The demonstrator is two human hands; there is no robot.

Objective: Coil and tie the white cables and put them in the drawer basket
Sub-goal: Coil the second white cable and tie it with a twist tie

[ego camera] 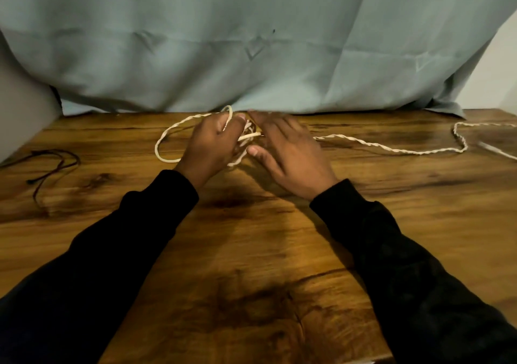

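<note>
A white twisted cable [391, 148] lies across the far part of the wooden table [251, 251]. Part of it is gathered into loops at the middle, with one loop reaching out to the left. My left hand [212, 142] grips the bunched loops, fingers curled round them. My right hand [288, 151] hovers just right of the bundle, blurred, with fingers stretched out and the thumb near the cable. The loose end of the cable trails right to the table's far right side. No drawer basket is in view.
A thin dark brown cord [53, 165] lies on the table at the left. A teal cloth [251, 41] hangs behind the table's back edge. Another white cable piece [498, 152] shows at the right edge. A grey surface [22, 111] stands at the far left.
</note>
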